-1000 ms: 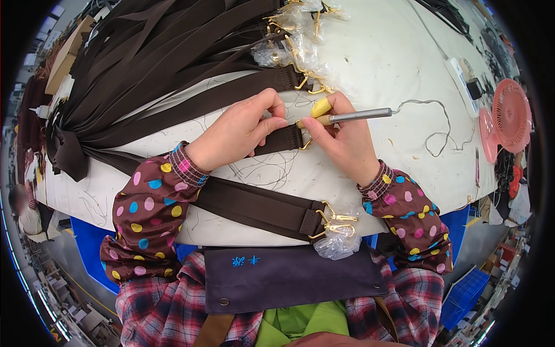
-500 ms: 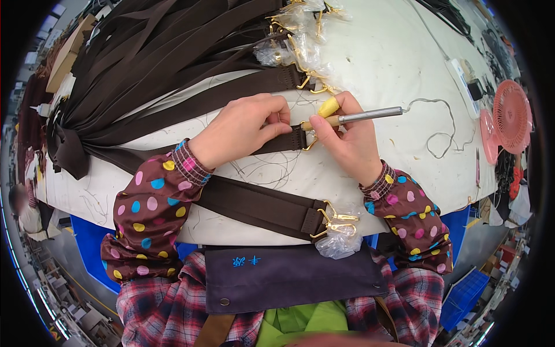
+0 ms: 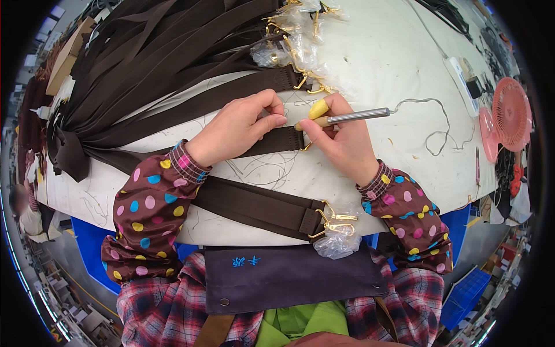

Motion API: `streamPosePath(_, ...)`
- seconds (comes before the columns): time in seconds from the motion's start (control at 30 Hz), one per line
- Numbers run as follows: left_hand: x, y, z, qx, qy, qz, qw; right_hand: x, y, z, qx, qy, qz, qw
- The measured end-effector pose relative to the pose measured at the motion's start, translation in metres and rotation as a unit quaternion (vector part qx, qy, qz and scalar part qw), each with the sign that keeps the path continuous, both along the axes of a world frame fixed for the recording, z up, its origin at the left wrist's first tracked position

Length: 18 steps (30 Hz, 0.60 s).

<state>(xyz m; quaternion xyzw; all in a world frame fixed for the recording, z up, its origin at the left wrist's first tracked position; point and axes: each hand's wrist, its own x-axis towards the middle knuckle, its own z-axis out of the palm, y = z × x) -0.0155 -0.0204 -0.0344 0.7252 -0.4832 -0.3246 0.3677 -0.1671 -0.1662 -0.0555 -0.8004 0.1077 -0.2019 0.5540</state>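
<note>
My right hand (image 3: 341,136) grips a corded soldering-iron-like tool (image 3: 358,115) with a wooden front and a metal barrel; yellow wrapping (image 3: 318,109) covers one fingertip. The tool's tip points left, just above the stitched end of a dark brown strap (image 3: 272,142). A gold hook (image 3: 307,144) is partly visible at that end. My left hand (image 3: 240,124) is over the same strap, thumb and forefinger curled together; whatever they pinch is too small to make out. Nearer me lies another brown strap (image 3: 254,206) with gold hooks (image 3: 332,217) in clear plastic wrap (image 3: 338,244).
Many brown straps (image 3: 156,58) fan out from a knotted bundle (image 3: 69,151) at left, their wrapped hooks (image 3: 300,52) at the far middle. Loose threads litter the white table (image 3: 393,173). A power strip (image 3: 462,84) and a pink fan (image 3: 511,115) stand at right.
My right hand and the tool have shifted slightly left, toward my left hand. My left fingertips have come slightly left and up off the strap end.
</note>
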Motion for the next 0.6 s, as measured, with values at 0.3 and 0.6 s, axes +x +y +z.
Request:
streamPosePath(0.3, -0.0017, -0.0002, 0.0003, 0.002, 0.013, 0.001, 1.0, -0.0012, -0.0005, 0.0015, -0.012, 0.013, 0.003, 1.0)
streamPosePath(0.6, -0.0033, -0.0012, 0.0069, 0.028, 0.066, 0.026, 0.997, -0.0004, -0.0006, 0.0004, -0.021, 0.015, -0.002, 1.0)
